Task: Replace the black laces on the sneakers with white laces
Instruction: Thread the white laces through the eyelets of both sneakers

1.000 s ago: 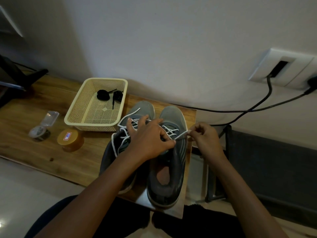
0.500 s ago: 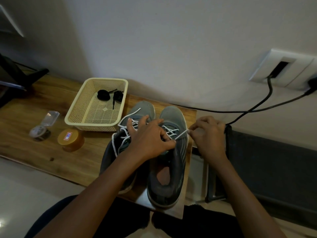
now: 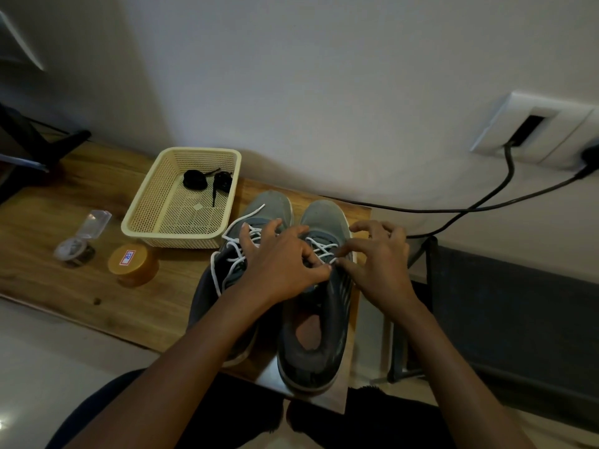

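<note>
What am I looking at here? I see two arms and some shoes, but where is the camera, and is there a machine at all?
There is no machine. These are a person's two bare hands, and the one picture comes from a wide-angle camera worn on the person's head, looking down. On the wooden table stand two grey sneakers, side by side, toes toward the wall. The left hand and the right hand both pinch a white lace at one sneaker's eyelets. Left of the shoes sits a cream basket with black laces coiled in it. Nearer are an orange-lidded jar and a small clear container.
</note>
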The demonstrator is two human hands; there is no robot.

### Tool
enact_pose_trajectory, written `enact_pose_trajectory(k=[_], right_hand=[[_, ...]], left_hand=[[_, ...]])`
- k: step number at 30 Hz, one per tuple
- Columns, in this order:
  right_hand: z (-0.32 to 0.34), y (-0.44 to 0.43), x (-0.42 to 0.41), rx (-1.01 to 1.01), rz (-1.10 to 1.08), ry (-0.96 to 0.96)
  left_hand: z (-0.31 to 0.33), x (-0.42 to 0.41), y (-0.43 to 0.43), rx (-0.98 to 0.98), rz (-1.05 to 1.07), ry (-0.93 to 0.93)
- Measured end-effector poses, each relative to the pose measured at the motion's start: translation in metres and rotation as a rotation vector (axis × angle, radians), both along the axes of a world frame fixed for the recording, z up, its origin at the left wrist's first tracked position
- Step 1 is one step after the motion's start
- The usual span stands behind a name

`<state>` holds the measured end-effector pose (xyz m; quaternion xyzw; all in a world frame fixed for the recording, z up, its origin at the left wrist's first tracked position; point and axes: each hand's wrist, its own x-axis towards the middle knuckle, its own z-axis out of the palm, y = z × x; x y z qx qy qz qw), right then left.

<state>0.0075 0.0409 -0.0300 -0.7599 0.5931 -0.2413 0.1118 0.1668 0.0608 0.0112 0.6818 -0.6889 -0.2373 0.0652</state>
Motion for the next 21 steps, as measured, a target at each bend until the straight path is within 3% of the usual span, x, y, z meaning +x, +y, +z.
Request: enact_pose_trajectory(k=[5,14,18,21], right_hand=[[0.002,-0.009,-0.014,-0.032,-0.218,-0.106],[0.002,0.002,0.005,0.035,0.043,0.02],[0.0,0.0,0.002,0.0,0.016,0.014],[0.002,-0.006,-0.007,-0.049,-0.136,-0.042]], left_hand=[[0.0,0.0,0.0,-0.005,0.007,0.018],[0.0,0.001,0.001,-0.017,-0.011,-0.015],[0.001,0.0,0.0,-0.01,-0.007,-0.015],[0.001,0.0,0.0,-0.008,0.0,-0.002]])
